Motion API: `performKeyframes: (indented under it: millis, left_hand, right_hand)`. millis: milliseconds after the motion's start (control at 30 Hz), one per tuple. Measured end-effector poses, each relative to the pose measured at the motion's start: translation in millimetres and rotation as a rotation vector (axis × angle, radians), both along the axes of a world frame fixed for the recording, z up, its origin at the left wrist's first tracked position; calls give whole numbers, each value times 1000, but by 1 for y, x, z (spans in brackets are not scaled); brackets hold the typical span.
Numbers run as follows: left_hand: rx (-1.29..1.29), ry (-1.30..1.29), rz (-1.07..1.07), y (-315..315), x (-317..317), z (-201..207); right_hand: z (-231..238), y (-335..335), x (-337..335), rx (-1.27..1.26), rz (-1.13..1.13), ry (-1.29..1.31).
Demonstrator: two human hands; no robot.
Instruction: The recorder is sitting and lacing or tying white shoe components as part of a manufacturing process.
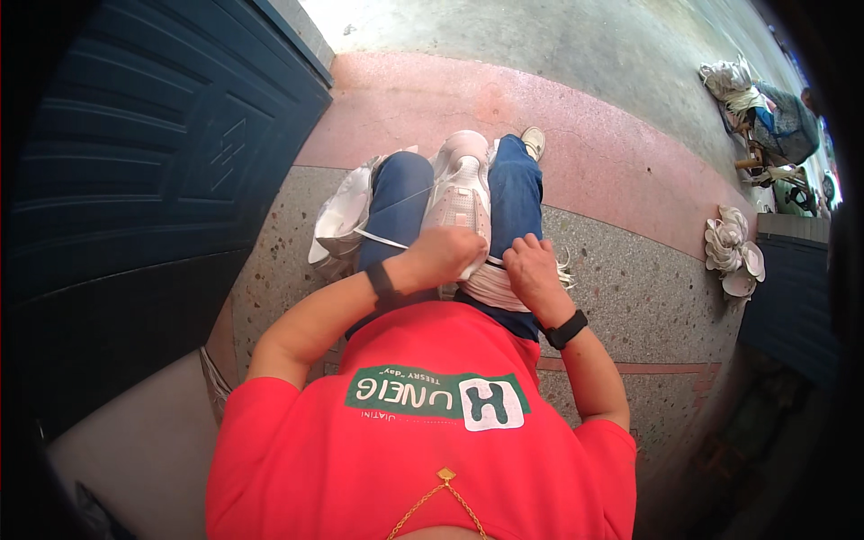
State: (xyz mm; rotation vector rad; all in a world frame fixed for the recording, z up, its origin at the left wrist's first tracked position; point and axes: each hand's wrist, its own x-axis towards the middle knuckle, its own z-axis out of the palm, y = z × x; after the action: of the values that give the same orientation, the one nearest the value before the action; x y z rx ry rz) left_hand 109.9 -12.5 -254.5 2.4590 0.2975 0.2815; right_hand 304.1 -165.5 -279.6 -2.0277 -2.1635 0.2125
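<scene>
A white and pale pink sneaker upper lies between my knees, toe pointing away from me. Closed at its near end is my left hand, with a white shoelace running into it from the left. White material shows under its fingers. My right hand rests at my right thigh with fingers curled against a bundle of white shoelaces, which lies across that thigh under a dark band. What the right fingertips pinch, if anything, is hidden. Loose lace ends stick out beyond that hand.
More white shoe uppers hang beside my left knee. A pile of white shoe pieces sits on the speckled floor at right. Farther back stands a loaded cart or vehicle. A dark blue panelled door fills the left side.
</scene>
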Motion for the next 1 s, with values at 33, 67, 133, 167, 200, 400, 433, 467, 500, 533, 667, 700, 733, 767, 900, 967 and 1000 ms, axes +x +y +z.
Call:
performKeyframes:
  millis: [33,67,133,167,200,400,433,467,500,533,667,700,733,767,900,967,1000]
  left_hand:
    - [-19,5,-33,-4,7,-9]
    - [-12,35,-38,-10,13,-17]
    - [5,82,-27,-18,25,-12]
    - [16,104,-21,-22,31,-8]
    - [16,25,-20,-22,35,-9]
    - [-587,-42,-107,5,57,33]
    - [-734,-20,-89,10,59,56]
    - [-796,-50,-88,18,63,83]
    - [-861,-82,-84,24,68,105]
    - [-874,-107,-99,27,73,126]
    - [-975,-131,-183,43,95,177]
    - [-1016,-114,-201,44,99,180]
    - [-1095,-79,-189,45,101,178]
    - [-1124,-9,-183,47,98,171]
    - [-1143,110,-99,56,71,125]
    - [-1081,98,9,66,49,97]
    - [-1043,88,71,77,39,83]
  right_hand:
    - [-1,1,1,-9,20,-21]
    - [0,-1,1,-5,21,-8]
    - [1,-3,5,11,24,56]
    - [2,-4,7,22,28,85]
    - [14,-2,7,41,28,118]
    - [103,26,22,192,46,133]
    - [125,31,27,233,42,118]
    - [150,35,30,294,18,96]
    - [176,39,34,351,-4,75]
    - [195,43,38,412,-18,60]
    - [231,48,59,560,-41,-62]
    - [232,46,68,575,-65,-114]
    - [230,44,79,589,-81,-159]
    - [237,40,93,674,-135,-233]
    - [270,16,150,828,-391,-376]
    - [236,-6,182,626,-466,-345]
    - [213,-17,195,484,-482,-332]
